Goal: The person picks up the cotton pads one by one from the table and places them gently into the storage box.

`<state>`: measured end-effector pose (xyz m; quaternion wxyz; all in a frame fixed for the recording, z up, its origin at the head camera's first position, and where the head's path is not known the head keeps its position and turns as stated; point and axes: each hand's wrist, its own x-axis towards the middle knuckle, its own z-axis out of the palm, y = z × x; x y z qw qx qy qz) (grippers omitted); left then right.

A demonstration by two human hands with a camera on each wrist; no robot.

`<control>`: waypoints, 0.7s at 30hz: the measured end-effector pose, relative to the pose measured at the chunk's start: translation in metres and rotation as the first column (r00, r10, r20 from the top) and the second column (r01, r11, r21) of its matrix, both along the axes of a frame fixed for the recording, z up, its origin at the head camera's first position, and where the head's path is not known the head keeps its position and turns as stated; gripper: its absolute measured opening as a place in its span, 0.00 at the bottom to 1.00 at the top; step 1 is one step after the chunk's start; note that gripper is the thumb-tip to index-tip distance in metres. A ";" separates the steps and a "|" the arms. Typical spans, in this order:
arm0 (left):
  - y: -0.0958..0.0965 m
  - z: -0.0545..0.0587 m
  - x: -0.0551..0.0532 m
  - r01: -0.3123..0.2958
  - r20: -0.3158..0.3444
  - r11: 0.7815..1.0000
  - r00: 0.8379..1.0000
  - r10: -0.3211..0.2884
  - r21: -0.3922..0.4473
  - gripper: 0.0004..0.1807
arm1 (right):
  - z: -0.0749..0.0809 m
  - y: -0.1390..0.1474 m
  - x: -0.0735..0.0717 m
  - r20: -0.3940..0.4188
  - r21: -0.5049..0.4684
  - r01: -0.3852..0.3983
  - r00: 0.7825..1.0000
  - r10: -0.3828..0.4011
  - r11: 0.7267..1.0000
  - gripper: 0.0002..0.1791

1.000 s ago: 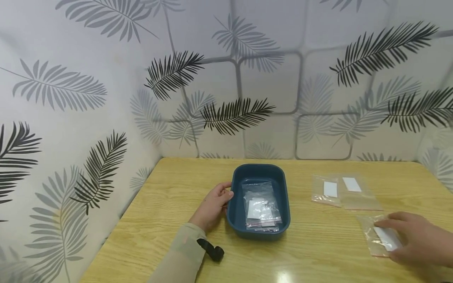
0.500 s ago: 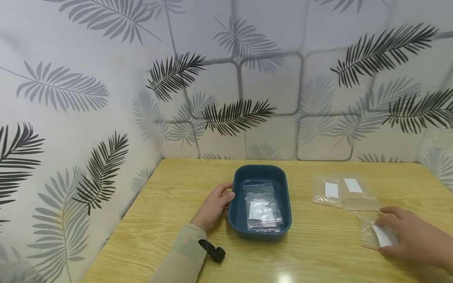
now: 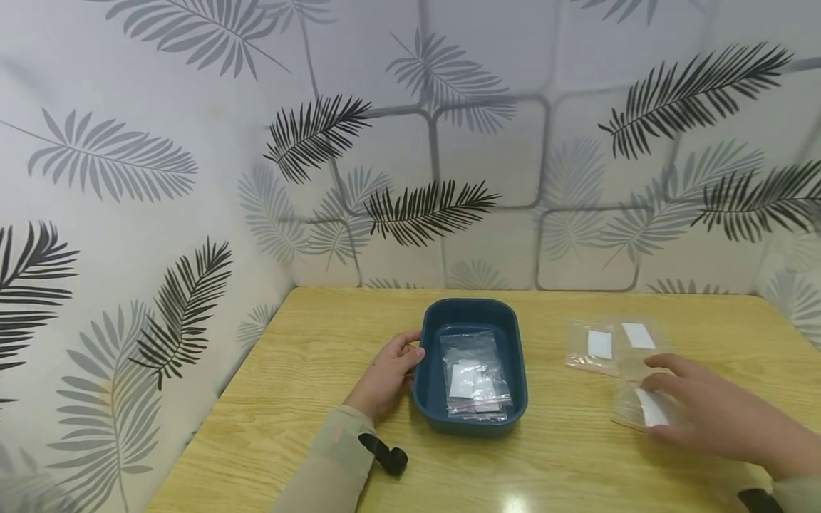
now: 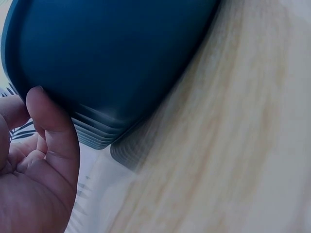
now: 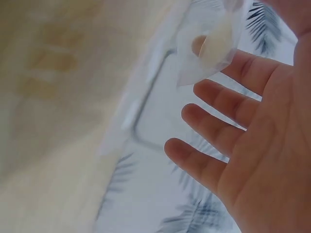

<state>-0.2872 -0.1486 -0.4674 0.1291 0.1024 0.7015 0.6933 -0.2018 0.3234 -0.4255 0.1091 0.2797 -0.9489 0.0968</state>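
Note:
My left hand holds the left side of a dark blue rounded plastic bin. The left wrist view shows its thumb and fingers pinching the rim of that bin. Inside lie several clear zip bags with white cards, stacked over each other. Farther right, my right hand pinches another clear zip bag with a white card between thumb and index finger. In the right wrist view this zip bag hangs from the fingertips, while the other fingers are stretched out.
Two more zip bags with white cards lie side by side on the wooden table, right of the bin. A patterned wall stands along the table's back edge. Black straps are on the wrists.
My right hand has moved left with the zip bag it picked up from the table, and now overlaps the near part of the flat bags. The left hand and the bin have stayed put.

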 end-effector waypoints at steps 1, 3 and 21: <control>0.000 0.001 0.000 0.000 0.001 1.000 1.000 0.000 0.003 0.26 | 0.005 -0.007 -0.002 -0.003 -0.005 -0.009 1.000 0.009 1.000 0.29; 0.000 0.001 0.000 0.001 0.001 1.000 1.000 -0.001 0.013 0.26 | 0.012 -0.021 -0.005 -0.014 -0.014 -0.031 0.999 0.031 0.999 0.28; -0.001 -0.002 -0.001 0.014 0.000 1.000 1.000 -0.014 0.021 0.27 | 0.046 -0.123 -0.019 0.024 -0.072 -0.141 0.989 0.143 0.987 0.30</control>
